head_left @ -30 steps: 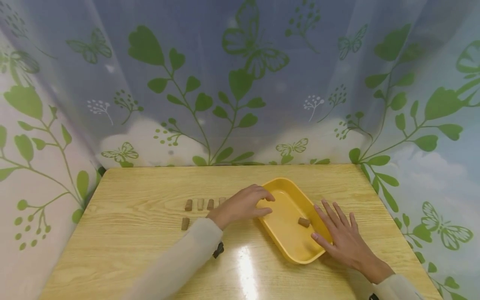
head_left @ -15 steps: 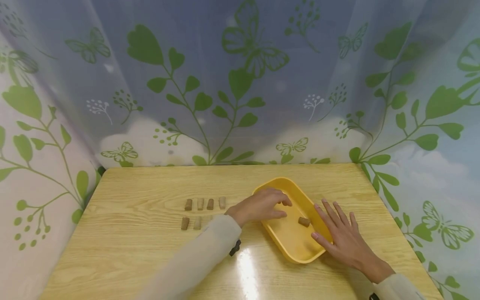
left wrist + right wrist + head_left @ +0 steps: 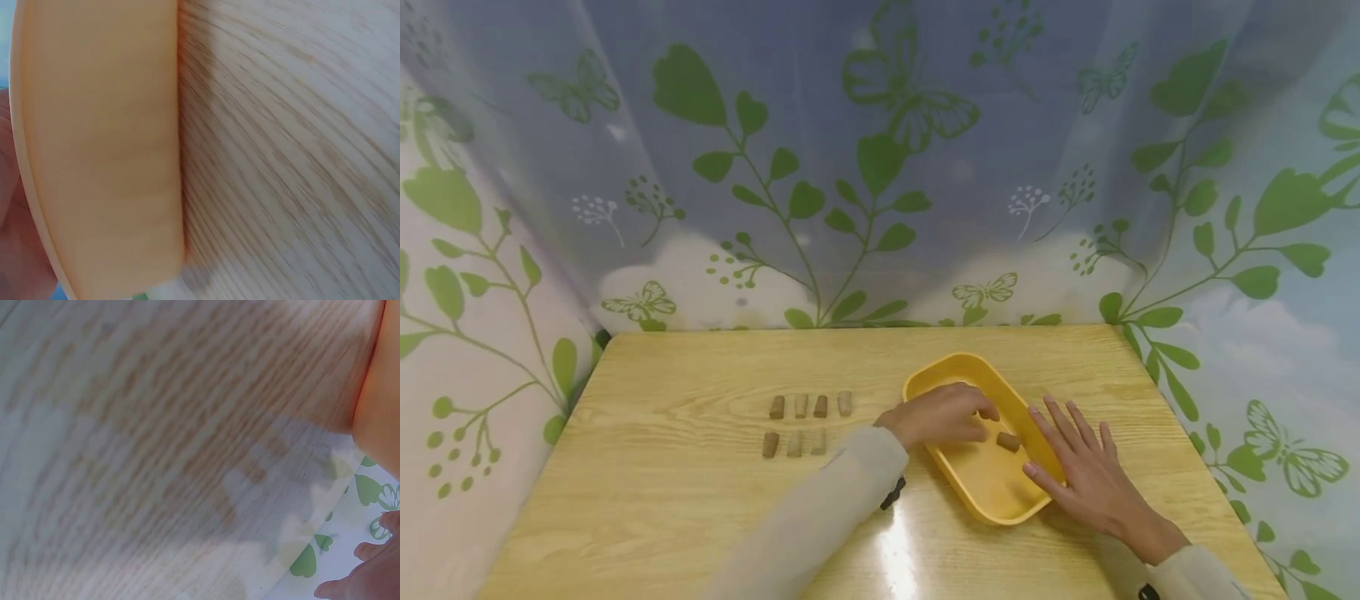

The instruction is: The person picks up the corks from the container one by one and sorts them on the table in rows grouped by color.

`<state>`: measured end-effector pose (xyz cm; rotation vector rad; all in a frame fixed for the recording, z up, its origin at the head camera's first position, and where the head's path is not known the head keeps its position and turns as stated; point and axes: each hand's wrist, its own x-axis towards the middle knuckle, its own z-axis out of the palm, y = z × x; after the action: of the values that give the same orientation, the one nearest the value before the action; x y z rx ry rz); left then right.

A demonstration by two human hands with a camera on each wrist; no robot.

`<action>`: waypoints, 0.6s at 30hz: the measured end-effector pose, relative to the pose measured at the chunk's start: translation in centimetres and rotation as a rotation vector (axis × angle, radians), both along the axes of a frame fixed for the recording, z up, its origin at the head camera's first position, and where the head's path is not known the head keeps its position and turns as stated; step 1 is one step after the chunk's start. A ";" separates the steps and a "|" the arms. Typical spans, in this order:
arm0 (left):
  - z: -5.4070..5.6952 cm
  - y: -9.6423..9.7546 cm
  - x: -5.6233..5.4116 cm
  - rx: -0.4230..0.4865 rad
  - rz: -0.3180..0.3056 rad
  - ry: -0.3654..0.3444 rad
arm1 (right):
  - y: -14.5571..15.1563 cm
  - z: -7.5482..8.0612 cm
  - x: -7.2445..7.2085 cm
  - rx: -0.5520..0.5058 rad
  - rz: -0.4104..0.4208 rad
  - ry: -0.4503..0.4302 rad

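A yellow tray stands at an angle on the table in the head view. One brown tapered cork-like stopper lies inside it. My left hand reaches over the tray's left rim, its fingers loosely bent just left of that stopper and apparently apart from it. In the left wrist view the tray's outer wall hides most of this hand. My right hand lies with straight, spread fingers against the tray's right rim. Left of the tray, similar stoppers form two rows, a back row with a dark stopper and a front row with a pale stopper.
The wooden table carries everything. A patterned curtain with leaves and butterflies hangs behind it and along both sides. A bright light reflection shows on the tabletop in front of the tray.
My left hand has moved right and farther into the tray, closer to the stopper there. Its forearm has uncovered the rows of stoppers. The right hand has stayed in place.
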<state>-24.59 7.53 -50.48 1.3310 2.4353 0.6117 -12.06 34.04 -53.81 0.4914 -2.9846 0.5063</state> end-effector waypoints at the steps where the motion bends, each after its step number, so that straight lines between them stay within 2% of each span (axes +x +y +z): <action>1: 0.1 0.2 0.1 -0.002 -0.005 0.006 | 0.0 0.0 0.0 -0.002 0.002 0.000; 4: 0.2 0.9 0.3 -0.012 0.001 0.018 | -0.1 0.1 0.0 0.001 0.004 0.006; 10: 0.0 2.8 0.6 -0.007 0.065 -0.006 | 0.0 0.2 0.1 -0.001 0.001 0.018; 18: -1.4 4.1 1.0 -0.059 0.070 0.074 | -0.1 0.1 0.1 0.002 -0.001 0.005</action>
<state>-23.57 11.60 -51.87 1.2712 2.5479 0.5115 -11.99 33.94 -53.75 0.4905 -2.9806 0.5018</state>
